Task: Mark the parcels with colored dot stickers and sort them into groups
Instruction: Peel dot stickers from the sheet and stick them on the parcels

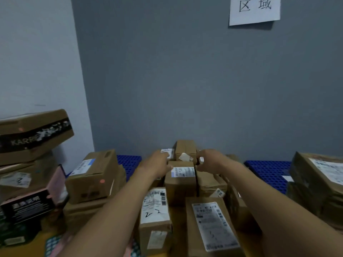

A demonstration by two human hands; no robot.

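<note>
Brown parcels (180,190) carry white labels (182,172); the gridded pallet (269,169) is blue, wall (185,80) grey.

Matt brown cardboard parcels (180,190) with white paper labels (182,172); blue plastic grid pallet (269,171) at three o'clock; matt grey wall (185,80).

Left hand (159,163), right hand (208,159): fingers blurred, grip unclear.

**Bare Arms, Bare Hands**

Both arms are uncovered along their whole visible length. The left forearm (111,210) comes in from 7 o'clock and the right forearm (274,197) from 4 o'clock. Each is smooth and narrows toward the wrist. The left hand (157,164) and right hand (209,159), near the centre, are bare too, their outlines softened by blur.
</note>
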